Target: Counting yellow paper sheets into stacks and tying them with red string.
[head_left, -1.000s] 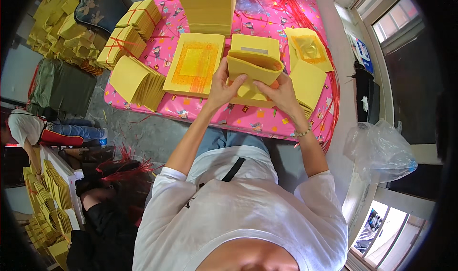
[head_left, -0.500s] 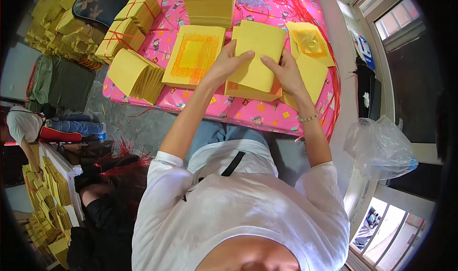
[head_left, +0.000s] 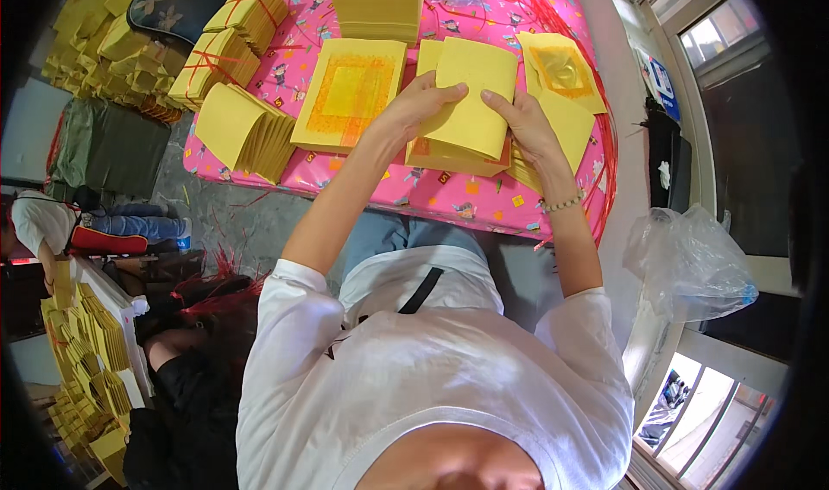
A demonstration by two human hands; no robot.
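Observation:
A curved yellow paper sheet [head_left: 475,71], possibly more than one layer, is between my hands. My left hand [head_left: 425,106] grips its left side, thumb on top, and my right hand [head_left: 525,127] grips the right side the same way; the fingers beneath are partly hidden. Below it lies a stack of yellow paper [head_left: 458,162] with an orange-printed edge showing. To the left sits another paper stack [head_left: 358,84] with a yellow square framed in orange print. Right of my hands are a sheet with shiny gold foil [head_left: 566,69] and plain yellow sheets [head_left: 566,132].
A pink patterned cloth [head_left: 345,183] covers the table. Folded yellow paper [head_left: 233,127] and red-tied bundles [head_left: 216,67] line its left side; a tall stack [head_left: 376,6] stands behind. Red strings [head_left: 609,170] hang at the right edge. At far left, a person [head_left: 47,222] handles yellow paper.
The held paper now bows more, its lower edge settled closer over the stack beneath. Both hands have shifted slightly. At far left, the other person's hand has moved up from the paper pile.

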